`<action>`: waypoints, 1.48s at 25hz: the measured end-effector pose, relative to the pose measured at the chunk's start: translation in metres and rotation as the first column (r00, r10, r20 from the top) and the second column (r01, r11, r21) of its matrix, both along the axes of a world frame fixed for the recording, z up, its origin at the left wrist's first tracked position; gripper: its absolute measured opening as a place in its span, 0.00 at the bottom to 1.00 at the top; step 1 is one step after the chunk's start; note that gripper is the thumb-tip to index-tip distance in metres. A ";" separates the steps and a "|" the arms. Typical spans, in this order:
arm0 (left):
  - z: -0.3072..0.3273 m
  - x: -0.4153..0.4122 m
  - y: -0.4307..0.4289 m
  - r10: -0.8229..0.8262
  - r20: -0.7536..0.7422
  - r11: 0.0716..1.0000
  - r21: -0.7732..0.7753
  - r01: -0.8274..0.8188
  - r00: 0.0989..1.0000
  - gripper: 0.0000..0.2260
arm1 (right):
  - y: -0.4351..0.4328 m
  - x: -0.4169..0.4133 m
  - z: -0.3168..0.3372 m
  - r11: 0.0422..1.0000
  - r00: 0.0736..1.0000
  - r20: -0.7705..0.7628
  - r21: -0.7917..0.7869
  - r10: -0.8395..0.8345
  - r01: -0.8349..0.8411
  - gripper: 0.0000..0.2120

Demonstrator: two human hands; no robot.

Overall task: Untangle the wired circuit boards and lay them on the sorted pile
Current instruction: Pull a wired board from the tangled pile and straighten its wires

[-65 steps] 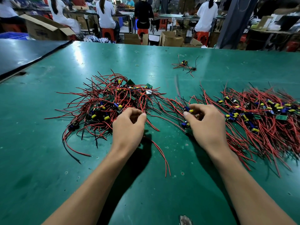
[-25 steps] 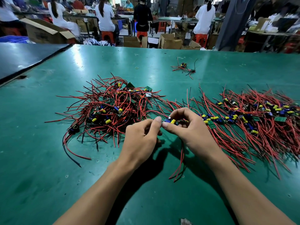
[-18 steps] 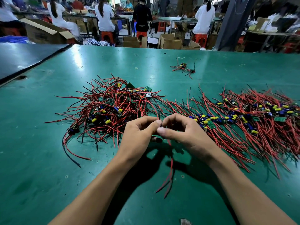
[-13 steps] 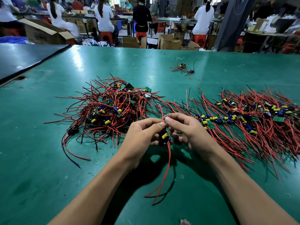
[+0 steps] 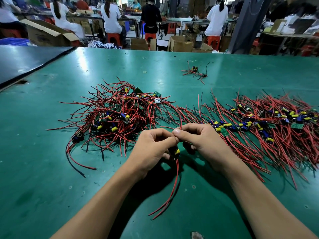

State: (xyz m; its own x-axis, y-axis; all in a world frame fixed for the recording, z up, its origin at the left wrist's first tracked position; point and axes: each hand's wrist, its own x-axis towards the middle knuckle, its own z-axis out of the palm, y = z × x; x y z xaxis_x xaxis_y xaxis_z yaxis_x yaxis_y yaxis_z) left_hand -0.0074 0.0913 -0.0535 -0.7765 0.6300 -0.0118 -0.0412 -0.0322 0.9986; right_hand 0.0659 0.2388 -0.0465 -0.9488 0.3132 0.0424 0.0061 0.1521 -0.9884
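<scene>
Circuit board w/ yellow cap sits just under my fingertips, L hand clamped on it so its red leads hang free, R hand pinching a wire looping up past them, prob. to free it from tangled heap left; sorted pile right.

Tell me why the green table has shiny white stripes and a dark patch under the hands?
Head view: white stripes on the green table are glare, probably from lamps above; head view: the dark patch is shadow of the left hand, right hand and the wired circuit board they hold; head view: people at the back look blurred.
</scene>
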 end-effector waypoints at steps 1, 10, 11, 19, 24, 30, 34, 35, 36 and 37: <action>-0.001 -0.001 0.000 -0.003 0.006 1.000 -0.005 0.003 1.000 0.04 | 0.001 -0.001 -0.001 1.000 1.000 0.009 0.015 -0.020 0.020 0.09; 0.006 0.003 -0.001 -0.211 0.285 0.976 0.112 0.186 0.935 0.08 | 0.002 -0.002 0.003 0.975 1.000 0.021 -0.222 -0.021 0.025 0.14; 0.007 0.004 -0.003 -0.236 0.286 0.971 0.107 0.214 0.929 0.10 | 0.000 -0.003 0.003 0.961 0.999 0.034 -0.278 0.026 -0.016 0.14; 0.004 0.004 0.001 -0.216 0.295 0.975 0.115 0.190 0.931 0.06 | 0.007 -0.004 -0.004 0.877 0.995 0.025 -0.474 0.100 -0.077 0.21; 0.000 0.003 0.000 -0.226 0.263 0.973 0.105 0.205 0.938 0.11 | 0.014 -0.004 -0.007 0.872 0.990 0.031 -0.479 0.136 -0.105 0.18; 0.000 0.002 -0.003 -0.257 0.218 0.966 0.096 0.241 0.941 0.05 | 0.010 -0.008 -0.007 0.907 0.999 -0.042 -0.420 -0.016 -0.004 0.11; -0.001 0.003 -0.002 -0.243 0.191 0.970 0.055 0.236 0.951 0.02 | 0.005 -0.012 -0.010 0.912 0.967 -0.104 -0.370 -0.231 0.178 0.10; -0.001 0.002 -0.001 -0.240 0.193 0.971 0.052 0.234 0.952 0.02 | 0.004 -0.012 -0.010 0.906 0.959 -0.116 -0.373 -0.258 0.199 0.10; -0.002 0.002 -0.001 -0.231 0.196 0.973 0.050 0.225 0.953 0.03 | 0.003 -0.013 -0.011 0.901 0.958 -0.114 -0.384 -0.264 0.203 0.09; -0.002 0.003 0.000 -0.215 0.187 0.977 0.041 0.211 0.959 0.04 | 0.002 -0.013 -0.011 0.897 0.962 -0.098 -0.395 -0.254 0.197 0.09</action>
